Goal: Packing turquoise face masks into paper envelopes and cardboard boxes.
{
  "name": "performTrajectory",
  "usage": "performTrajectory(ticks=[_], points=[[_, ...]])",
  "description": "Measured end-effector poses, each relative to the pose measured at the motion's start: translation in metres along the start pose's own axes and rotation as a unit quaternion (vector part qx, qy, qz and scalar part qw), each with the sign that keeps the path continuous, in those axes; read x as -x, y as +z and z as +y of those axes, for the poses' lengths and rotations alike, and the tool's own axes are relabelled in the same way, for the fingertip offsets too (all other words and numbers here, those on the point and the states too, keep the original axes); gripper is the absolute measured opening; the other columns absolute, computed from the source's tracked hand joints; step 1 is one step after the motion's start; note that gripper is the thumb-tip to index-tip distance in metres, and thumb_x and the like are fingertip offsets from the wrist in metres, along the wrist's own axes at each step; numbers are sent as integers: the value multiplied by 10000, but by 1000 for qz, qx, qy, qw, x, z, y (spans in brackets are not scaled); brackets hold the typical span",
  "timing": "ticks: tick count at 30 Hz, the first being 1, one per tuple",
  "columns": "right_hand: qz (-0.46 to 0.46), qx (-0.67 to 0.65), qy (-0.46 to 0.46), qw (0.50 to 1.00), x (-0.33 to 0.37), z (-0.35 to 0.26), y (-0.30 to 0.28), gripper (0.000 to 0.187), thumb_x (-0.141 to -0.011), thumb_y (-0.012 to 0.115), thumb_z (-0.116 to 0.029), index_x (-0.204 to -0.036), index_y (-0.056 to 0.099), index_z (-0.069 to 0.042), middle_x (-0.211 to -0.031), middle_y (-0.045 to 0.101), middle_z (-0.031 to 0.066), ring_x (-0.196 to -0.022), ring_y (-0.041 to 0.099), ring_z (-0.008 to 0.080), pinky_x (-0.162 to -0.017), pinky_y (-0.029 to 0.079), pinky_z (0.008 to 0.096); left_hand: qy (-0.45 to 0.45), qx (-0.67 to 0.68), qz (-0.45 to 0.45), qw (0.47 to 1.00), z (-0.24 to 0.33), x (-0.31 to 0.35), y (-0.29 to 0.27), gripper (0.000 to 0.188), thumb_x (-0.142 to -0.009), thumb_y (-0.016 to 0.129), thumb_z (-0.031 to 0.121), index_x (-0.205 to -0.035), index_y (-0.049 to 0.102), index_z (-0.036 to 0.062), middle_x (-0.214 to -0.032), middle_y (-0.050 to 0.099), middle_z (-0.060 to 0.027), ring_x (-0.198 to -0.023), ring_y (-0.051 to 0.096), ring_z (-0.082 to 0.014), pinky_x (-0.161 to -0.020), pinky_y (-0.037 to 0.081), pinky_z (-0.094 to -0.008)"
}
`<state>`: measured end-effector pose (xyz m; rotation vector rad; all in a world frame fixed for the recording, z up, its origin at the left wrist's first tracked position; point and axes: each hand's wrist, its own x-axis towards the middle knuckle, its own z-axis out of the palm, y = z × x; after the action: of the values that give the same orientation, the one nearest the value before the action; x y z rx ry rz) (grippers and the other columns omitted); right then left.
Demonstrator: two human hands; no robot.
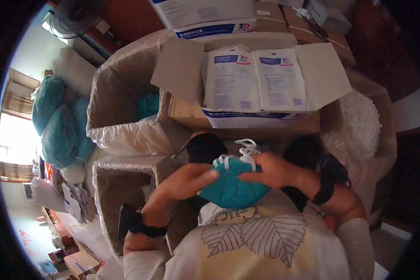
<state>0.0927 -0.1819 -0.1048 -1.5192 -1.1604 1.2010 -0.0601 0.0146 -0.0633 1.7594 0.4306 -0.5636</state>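
Close in front of my body, a teal face mask (235, 190) is held between both hands, its white elastic straps (246, 148) looping up from the top edge. It may be more than one mask, stacked; I cannot tell. My left hand (187, 180) grips the left side with the thumb on the front. On the other side, my right hand (275, 171) pinches the upper right part by the straps, its thumb lying across the teal face. Just beyond the hands stands an open white carton (256, 120) filled with white printed packets (231, 81).
At the left, a plastic-lined carton (126, 140) holds teal masks (147, 105). A second lined carton (123, 205) stands nearer. White strands (359, 122) fill a bag at the right. Teal-filled bags (60, 126) are piled far left. Another white carton (205, 14) sits at the back.
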Motion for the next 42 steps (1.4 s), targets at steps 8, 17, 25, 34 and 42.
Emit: performTrajectory(ticks=[8,17,25,34,42], points=[[78,201,-9,976,8,-18,-1,382,-758,595,-371,-857,570,-3,-765,586,202,-735,577,366,-651,449,403,132,107,54,984,-10,-27,35,513,-840,506,451,-1075,497,-6,-1007,553,-108,-932,502,-148,-817,406,-296],[133,-1,10,991,13,19,13,423,-793,603,-281,-1079,492,11,-972,577,165,-897,569,237,-777,435,325,77,236,57,967,-70,-43,85,491,-863,530,274,-1248,348,29,-1180,461,-84,-1089,437,-174,-923,352,-316],[137,-15,35,990,21,19,14,358,-855,525,-208,-1128,448,10,-992,564,140,-907,550,187,-805,425,308,71,317,56,944,-64,-41,73,566,-832,548,390,-1213,404,-2,-1094,512,-84,-1020,482,-175,-883,380,-314],[168,-2,26,985,20,20,23,365,-858,528,-217,-1144,448,-4,-1013,555,113,-936,522,155,-821,413,300,113,244,138,953,-45,-53,70,426,-847,534,336,-1140,477,31,-991,569,-71,-927,525,-161,-812,411,-305],[103,-129,62,984,-2,14,16,348,-865,527,-281,-1100,501,-25,-987,569,75,-894,499,118,-804,400,262,193,-102,268,938,-20,-43,66,295,-815,561,227,-1063,515,74,-946,586,-171,-873,552,-365,-731,447,-384]])
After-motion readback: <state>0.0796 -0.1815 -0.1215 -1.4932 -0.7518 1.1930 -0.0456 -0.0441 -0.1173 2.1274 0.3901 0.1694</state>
